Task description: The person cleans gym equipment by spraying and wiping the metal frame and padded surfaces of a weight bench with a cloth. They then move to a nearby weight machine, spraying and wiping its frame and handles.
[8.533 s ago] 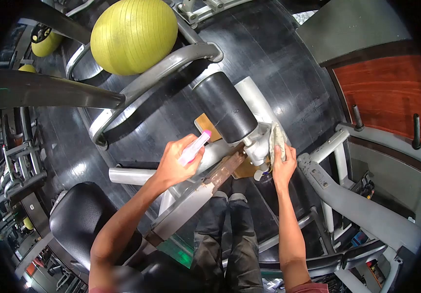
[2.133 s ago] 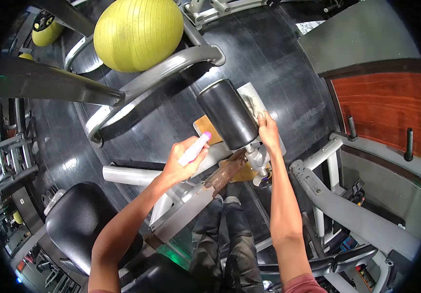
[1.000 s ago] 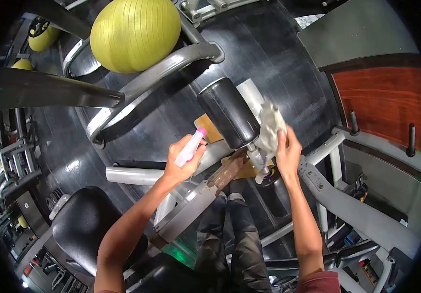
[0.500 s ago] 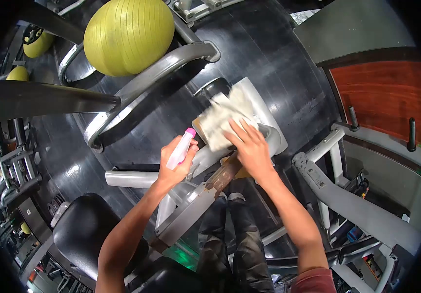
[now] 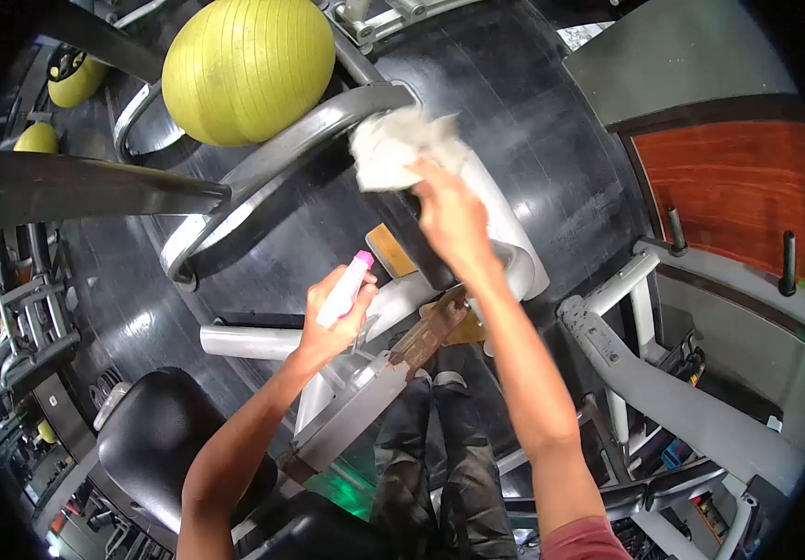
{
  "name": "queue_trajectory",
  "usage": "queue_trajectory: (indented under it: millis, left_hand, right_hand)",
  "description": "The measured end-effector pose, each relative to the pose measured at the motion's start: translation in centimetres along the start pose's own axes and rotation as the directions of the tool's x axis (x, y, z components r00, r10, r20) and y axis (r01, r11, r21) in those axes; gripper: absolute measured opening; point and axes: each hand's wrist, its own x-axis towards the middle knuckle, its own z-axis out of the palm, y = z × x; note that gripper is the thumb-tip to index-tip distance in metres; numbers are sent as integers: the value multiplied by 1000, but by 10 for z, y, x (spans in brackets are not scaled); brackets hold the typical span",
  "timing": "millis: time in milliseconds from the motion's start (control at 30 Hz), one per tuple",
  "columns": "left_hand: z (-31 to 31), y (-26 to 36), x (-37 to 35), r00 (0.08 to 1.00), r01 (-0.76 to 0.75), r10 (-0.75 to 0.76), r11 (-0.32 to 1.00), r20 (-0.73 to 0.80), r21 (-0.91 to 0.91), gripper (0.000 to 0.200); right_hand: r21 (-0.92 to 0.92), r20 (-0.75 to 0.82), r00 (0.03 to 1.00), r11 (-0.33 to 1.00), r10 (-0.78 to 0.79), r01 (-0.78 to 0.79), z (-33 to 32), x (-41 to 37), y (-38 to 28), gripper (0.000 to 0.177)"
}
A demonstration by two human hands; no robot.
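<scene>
Two hands are in our view, both occupied. Our left hand [image 5: 335,313], near the middle of the frame, is wrapped round a white spray bottle [image 5: 342,294] whose pink tip points up the frame. Our right hand [image 5: 454,219], above and right of it, has its fingers closed on a pale, crumpled cloth [image 5: 398,149] in the upper middle. Hand and cloth are blurred; the cloth hides the upper end of a black roller pad [image 5: 410,219], and we cannot tell whether it presses on it. Our hand and forearm cover much of the pad's right side, with a thick light-grey tube [image 5: 500,210] showing beyond them.

Just left of the pad is a tan, wood-coloured plate [image 5: 390,250]. A grey beam [image 5: 356,411], its upper end brown and chipped, slants between our left forearm and our dark trousers [image 5: 444,457], so it stands between us and the pad. At the lower left a black padded seat [image 5: 164,434] sits beside our left arm.

In the upper left a yellow-green exercise ball [image 5: 248,70] rests against a curved grey frame tube [image 5: 300,145], hiding some of the equipment behind it. Dark rubber flooring [image 5: 514,121] runs beneath. On the right, two black pegs [image 5: 675,229] stand near a reddish wood-grain panel [image 5: 729,196], and a heavy grey machine arm [image 5: 692,401] fills the lower right.
</scene>
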Motion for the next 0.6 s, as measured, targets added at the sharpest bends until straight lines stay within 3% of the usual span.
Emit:
queue_trajectory:
  millis: [33, 100, 200, 267, 333, 367, 433, 467, 533, 600]
  left_hand:
    - [0, 1, 1, 1000, -3, 3, 1000, 7, 0, 9]
    - [2, 3, 0, 1000, 21, -22, 996, -20, -83, 9]
    - [4, 2, 0, 1000, 3, -5, 997, -20, -79, 8]
    - [3, 2, 1, 999, 4, -8, 997, -49, -81, 8]
    - [4, 3, 1, 998, 12, -16, 997, -53, -76, 6]
    - [4, 4, 1, 998, 13, -17, 997, -55, -75, 6]
    - [4, 4, 1, 999, 3, -6, 998, -48, -61, 5]
    - [4, 4, 2, 999, 4, -7, 998, -53, -59, 5]
    - [4, 2, 2, 999, -9, 7, 998, -42, -62, 5]
    - [4, 3, 1, 999, -20, 18, 999, -39, -49, 6]
  right_hand:
    - [-279, -58, 958, 925, -282, 256, 15, -4, 4, 31]
    - [-292, -93, 964, 933, -248, 212, 15, -31, 11, 34]
    - [-326, -27, 977, 925, -214, 193, -12, -81, 30, 37]
    - [-288, 11, 995, 953, -94, 93, -38, -107, 40, 36]
    - [-145, -90, 994, 986, 66, -79, -53, -111, 49, 27]
    - [-175, -5, 901, 887, 434, -428, -64, -109, 50, 20]
    - [-320, -14, 793, 748, 610, -581, -79, -86, 48, 25]
    - [-319, -9, 794, 751, 607, -578, -75, -80, 63, 25]
    - [-76, -203, 897, 907, 393, -415, -52, -74, 103, 31]
    - [-45, -129, 907, 911, 401, -410, -33, -63, 110, 31]
